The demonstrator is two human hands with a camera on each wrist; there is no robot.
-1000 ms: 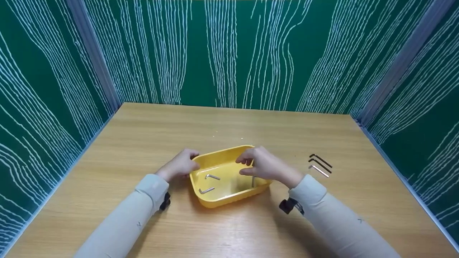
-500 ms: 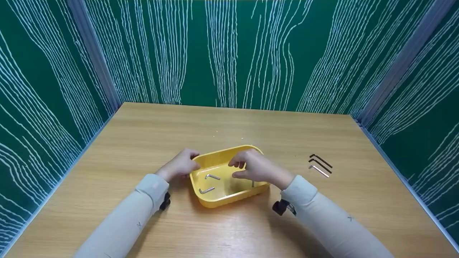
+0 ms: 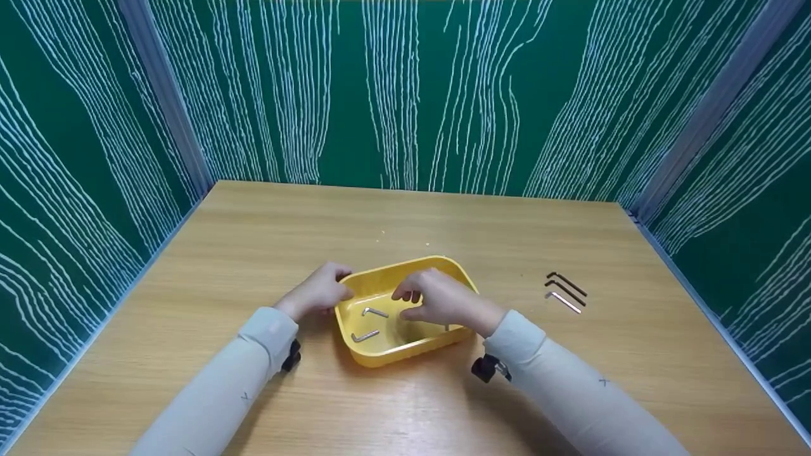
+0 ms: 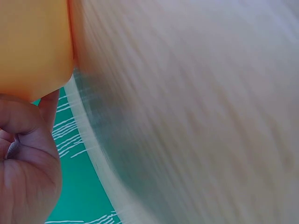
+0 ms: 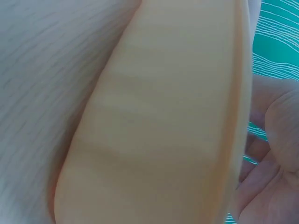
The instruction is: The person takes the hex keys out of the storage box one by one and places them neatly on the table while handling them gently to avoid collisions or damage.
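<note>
My left hand (image 3: 317, 292) grips the left end of a yellow plastic bin (image 3: 415, 349), its thumb over the rim. In the left wrist view that hand (image 4: 28, 154) lies against the bin's corner. Over the bin hangs my right hand (image 3: 440, 301), fingers loosely bent and thumb apart, nothing seen between them. On the bin's floor lie a silver hex key (image 3: 377, 313) and a second silver hex key (image 3: 367, 337). Under the right hand, only the end of another hex key (image 3: 447, 327) shows. The right wrist view has the bin's outer wall (image 5: 154, 112) in front of the hand.
Right of the bin, on the wooden table (image 3: 285, 221), lie a dark hex key (image 3: 571, 284), another dark one (image 3: 570, 293) and a silver one (image 3: 566, 303), side by side. Small bright specks dot the table behind the bin. Green panels with white lines enclose the table.
My right hand has moved left over the bin, from its right end toward the middle, covering more of the hex key there. The left hand and the bin have stayed in place.
</note>
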